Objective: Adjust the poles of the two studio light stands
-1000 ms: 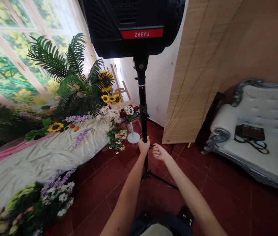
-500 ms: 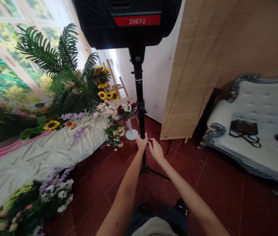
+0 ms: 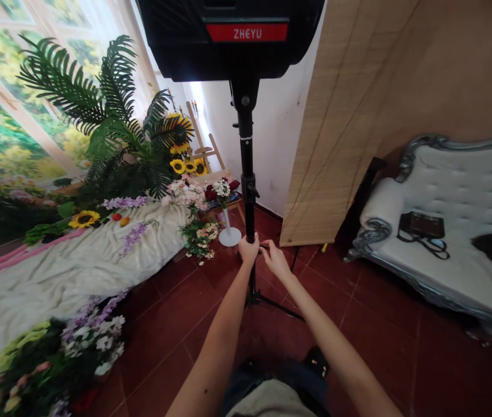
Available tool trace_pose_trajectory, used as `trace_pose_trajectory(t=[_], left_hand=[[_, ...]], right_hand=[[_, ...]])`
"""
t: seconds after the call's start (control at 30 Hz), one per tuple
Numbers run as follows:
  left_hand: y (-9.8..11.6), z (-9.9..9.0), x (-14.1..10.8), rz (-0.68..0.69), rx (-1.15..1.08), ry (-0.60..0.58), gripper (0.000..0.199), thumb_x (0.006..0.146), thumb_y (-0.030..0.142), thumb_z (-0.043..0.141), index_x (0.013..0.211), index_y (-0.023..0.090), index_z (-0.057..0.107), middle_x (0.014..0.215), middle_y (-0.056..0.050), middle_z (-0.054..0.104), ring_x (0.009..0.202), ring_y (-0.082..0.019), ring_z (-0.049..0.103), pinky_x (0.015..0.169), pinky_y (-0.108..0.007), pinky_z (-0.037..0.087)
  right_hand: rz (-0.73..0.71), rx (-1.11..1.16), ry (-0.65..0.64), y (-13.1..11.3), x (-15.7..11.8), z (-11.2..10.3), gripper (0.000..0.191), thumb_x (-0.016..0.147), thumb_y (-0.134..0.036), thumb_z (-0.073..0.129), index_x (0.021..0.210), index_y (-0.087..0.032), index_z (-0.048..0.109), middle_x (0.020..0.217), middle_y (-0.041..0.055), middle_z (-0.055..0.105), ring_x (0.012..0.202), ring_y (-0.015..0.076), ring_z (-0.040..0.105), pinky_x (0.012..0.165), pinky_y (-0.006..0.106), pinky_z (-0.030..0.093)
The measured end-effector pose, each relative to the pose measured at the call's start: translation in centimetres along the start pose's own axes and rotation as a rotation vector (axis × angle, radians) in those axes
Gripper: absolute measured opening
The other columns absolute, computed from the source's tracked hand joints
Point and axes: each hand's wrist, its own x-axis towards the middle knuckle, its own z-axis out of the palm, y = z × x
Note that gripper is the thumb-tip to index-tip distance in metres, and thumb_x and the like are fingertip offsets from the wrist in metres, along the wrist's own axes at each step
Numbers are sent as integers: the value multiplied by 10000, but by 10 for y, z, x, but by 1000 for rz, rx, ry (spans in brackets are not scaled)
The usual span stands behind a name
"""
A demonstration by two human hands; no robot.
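Note:
A black light stand [image 3: 248, 214] rises in front of me, with a big black lamp [image 3: 237, 55] on top that bears a red ZHEYU label. My left hand [image 3: 249, 250] is wrapped round the pole low down, above the spread legs. Just to its right, my right hand [image 3: 273, 256] is closed, thumb and fingers pinching a small dark knob on the stand's side. Most of that knob is hidden by the fingers.
At left, a white cloth [image 3: 154, 237] carries flowers, with a palm plant [image 3: 128, 133] behind. A bouquet [image 3: 93, 341] lies lower left. A bamboo blind [image 3: 324, 145] hangs right of the stand. A white sofa [image 3: 454, 185] holds a dark bag [image 3: 426, 225].
The view has shifted slightly, so the sofa and flowers sit a little further left. Both hands remain at the same part of the stand.

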Motion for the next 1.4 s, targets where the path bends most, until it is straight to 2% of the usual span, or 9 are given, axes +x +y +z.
trace_pose_trajectory(t=[0.1, 0.23, 0.47, 0.7, 0.93, 1.07, 1.2, 1.4], left_hand=[[-3, 0, 1, 10, 50, 10, 368, 746, 493, 535, 572, 169, 543, 524, -18, 524, 484, -119, 469, 478, -222, 340], [-4, -1, 2, 12, 71, 0, 367, 759, 501, 515, 587, 179, 551, 535, -24, 543, 504, -134, 498, 506, -233, 367], [-5, -1, 4, 25, 112, 18, 355, 763, 486, 526, 601, 172, 563, 540, -29, 556, 513, -140, 524, 512, -232, 379], [-14, -1, 3, -25, 9, -79, 347, 762, 506, 523, 695, 172, 587, 587, -43, 596, 525, -149, 582, 480, -219, 430], [-9, 2, -1, -110, -103, -91, 393, 750, 557, 520, 745, 168, 576, 609, -33, 600, 455, -140, 591, 387, -209, 437], [-7, 3, -4, -141, -100, -85, 409, 735, 570, 537, 751, 163, 575, 598, -28, 597, 451, -139, 591, 392, -219, 452], [-3, 2, -7, -148, -98, -90, 395, 732, 556, 552, 756, 163, 578, 627, -32, 604, 460, -134, 583, 408, -233, 462], [7, 8, -14, -140, -66, 33, 369, 726, 516, 575, 860, 173, 571, 680, -9, 586, 476, -101, 543, 424, -212, 443]], right_hand=[[-4, 9, -11, 0, 1, 0, 195, 876, -339, 421, 1008, -215, 491, 970, 76, 649, 856, 210, 633, 761, 325, 466], [22, 57, 3, 2, 3, 2, 193, 875, -388, 411, 941, -220, 478, 876, 54, 646, 756, 197, 634, 690, 300, 464], [82, 93, 103, 2, 9, 8, 221, 860, -430, 411, 868, -222, 484, 760, 26, 635, 647, 174, 611, 621, 266, 436], [195, 150, 145, 7, 10, 14, 267, 823, -496, 456, 838, -238, 522, 710, 13, 659, 653, 178, 624, 627, 267, 445], [267, 361, 6, 17, 20, 5, 392, 718, -591, 547, 762, -202, 533, 655, 8, 641, 595, 155, 601, 569, 246, 434], [266, 451, -23, 19, 21, 3, 432, 695, -615, 557, 763, -190, 528, 665, 17, 641, 605, 150, 596, 590, 250, 441], [256, 445, -38, 21, 19, 1, 467, 694, -638, 543, 769, -177, 532, 686, 38, 642, 618, 155, 583, 591, 259, 442], [257, 481, -105, 25, 22, -4, 477, 718, -658, 485, 788, -187, 506, 708, 42, 628, 634, 161, 573, 594, 267, 454]])
